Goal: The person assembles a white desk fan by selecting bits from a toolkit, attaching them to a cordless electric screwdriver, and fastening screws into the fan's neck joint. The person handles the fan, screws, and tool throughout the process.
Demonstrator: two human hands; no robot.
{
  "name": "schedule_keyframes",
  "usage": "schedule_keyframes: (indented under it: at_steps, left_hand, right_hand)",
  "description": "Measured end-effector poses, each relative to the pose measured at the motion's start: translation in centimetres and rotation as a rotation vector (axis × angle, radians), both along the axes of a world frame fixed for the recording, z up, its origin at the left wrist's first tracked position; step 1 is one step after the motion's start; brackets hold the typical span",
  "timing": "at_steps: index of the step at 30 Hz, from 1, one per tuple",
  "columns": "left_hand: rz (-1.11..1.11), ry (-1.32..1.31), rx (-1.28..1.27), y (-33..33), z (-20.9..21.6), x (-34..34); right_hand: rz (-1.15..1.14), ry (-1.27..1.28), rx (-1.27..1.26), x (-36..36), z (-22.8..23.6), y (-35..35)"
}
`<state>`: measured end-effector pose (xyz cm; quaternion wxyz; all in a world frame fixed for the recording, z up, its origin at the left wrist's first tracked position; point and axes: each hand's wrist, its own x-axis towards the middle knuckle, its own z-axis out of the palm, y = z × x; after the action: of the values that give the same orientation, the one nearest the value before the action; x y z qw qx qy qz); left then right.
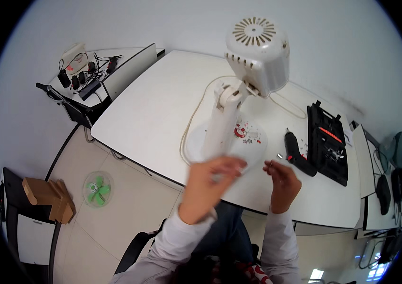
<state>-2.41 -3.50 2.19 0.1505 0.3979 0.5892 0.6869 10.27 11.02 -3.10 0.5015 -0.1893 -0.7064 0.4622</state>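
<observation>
A white electric fan (260,57) without blades or guard stands on the white table, its slotted motor housing tilted on a thick neck (220,125). Its round base (253,149) carries a red printed pattern. My left hand (210,184) is over the near edge of the base, just in front of the neck. Motion smears its fingers, so whether they hold anything is unclear. To the right of the base is my right hand (284,183), thumb and fingertips pinched together. Whatever may be between them is too small to name. A small metal bit (279,156) lies near its fingertips.
A black and red power screwdriver (298,154) lies beside an open black tool case (326,142) with bits. The fan's cord (196,113) loops across the table (149,109). On the floor at left are a green fan blade (98,190) and cardboard (51,196).
</observation>
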Motion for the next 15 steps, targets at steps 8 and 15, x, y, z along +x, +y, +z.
schedule_keyframes:
  at_steps: [8, 15]
  left_hand:
    - [-0.196, -0.313, 0.261, 5.3, 3.7, -11.3]
    - [-0.449, -0.291, 0.261, 7.0, 2.1, -13.4]
  right_hand:
    - [0.159, 0.131, 0.0, -5.0, 4.5, -0.2]
    - [0.261, 0.215, -0.134, -8.1, 5.9, -0.2]
